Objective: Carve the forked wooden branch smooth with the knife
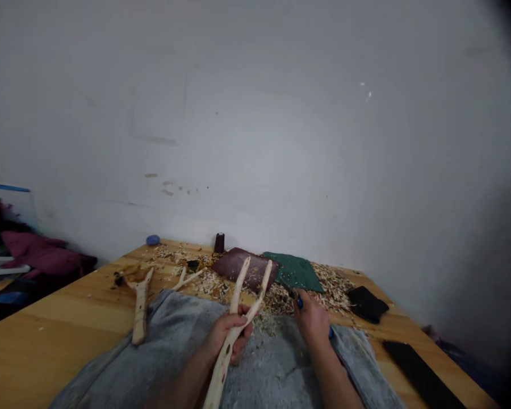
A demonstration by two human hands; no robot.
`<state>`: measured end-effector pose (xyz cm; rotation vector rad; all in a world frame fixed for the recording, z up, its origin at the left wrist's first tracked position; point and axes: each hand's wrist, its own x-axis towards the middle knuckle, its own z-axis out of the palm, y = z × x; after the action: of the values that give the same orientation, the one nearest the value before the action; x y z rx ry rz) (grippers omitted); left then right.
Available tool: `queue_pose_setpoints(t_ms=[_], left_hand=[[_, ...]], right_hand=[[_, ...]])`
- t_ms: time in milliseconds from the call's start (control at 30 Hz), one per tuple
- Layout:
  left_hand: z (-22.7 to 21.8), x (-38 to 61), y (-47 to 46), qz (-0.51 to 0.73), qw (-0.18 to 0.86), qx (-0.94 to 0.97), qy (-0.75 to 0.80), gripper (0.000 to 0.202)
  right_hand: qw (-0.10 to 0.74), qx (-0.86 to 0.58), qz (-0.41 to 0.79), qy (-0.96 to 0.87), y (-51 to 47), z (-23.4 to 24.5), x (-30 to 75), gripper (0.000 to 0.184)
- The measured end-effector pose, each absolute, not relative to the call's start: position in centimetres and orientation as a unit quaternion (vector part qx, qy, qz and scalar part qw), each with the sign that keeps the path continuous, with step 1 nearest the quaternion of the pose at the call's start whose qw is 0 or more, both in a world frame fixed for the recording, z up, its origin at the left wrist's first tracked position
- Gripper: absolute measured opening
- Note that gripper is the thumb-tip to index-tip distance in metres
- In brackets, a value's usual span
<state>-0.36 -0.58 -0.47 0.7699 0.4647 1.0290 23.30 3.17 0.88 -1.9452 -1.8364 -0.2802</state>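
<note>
1. The left hand (220, 332) is wrapped around a pale forked stick (220, 366), just below where it splits. My guess: that's the steadiest spot, and it leaves both prongs free, pointing up and away from the body.
2. The right hand (313, 319) is closed around a blue-handled tool (300, 302). Its dark end is too blurry to identify, but it points off to the side of the stick, apart from it, which probably keeps it clear of the other hand.
3. Grey cloth (183, 335) is spread under both arms at the near side of the worktop (34, 352), probably to catch mess. Some wood shavings (334, 284) are on it, but most are heaped further back.
4. A maroon sheet (230, 264) and a green sheet (298, 271) lie back there among the shavings, likely just out of the way.
5. Another forked piece (140, 312) lies left, partly on the cloth, within easy reach.
</note>
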Motion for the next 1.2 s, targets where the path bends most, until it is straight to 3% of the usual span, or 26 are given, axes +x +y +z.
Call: queue_pose_setpoints(t_ms=[200, 667, 833, 1067, 1200], left_hand=[[-0.3, -0.4, -0.7, 0.477, 0.769, 0.361, 0.227, 0.029], [-0.1, 0.0, -1.0, 0.456, 0.767, 0.377, 0.247, 0.027], [0.1, -0.2, -0.9, 0.451, 0.78, 0.366, 0.231, 0.03], [0.1, 0.1, -1.2, 0.475, 0.747, 0.384, 0.262, 0.031], [0.0, 0.5, -1.2, 0.517, 0.706, 0.384, 0.295, 0.034]], right_hand=[[0.225, -0.619, -0.059, -0.75, 1.5, 1.2, 19.8, 0.032], [0.194, -0.623, -0.105, -0.75, 1.9, 1.1, 20.1, 0.031], [0.188, -0.688, -0.1, -0.694, 3.1, 1.0, 22.2, 0.027], [0.244, -0.701, -0.049, -0.669, 3.1, 1.2, 23.4, 0.031], [0.308, -0.613, 0.081, -0.723, 2.3, 1.4, 21.5, 0.035]])
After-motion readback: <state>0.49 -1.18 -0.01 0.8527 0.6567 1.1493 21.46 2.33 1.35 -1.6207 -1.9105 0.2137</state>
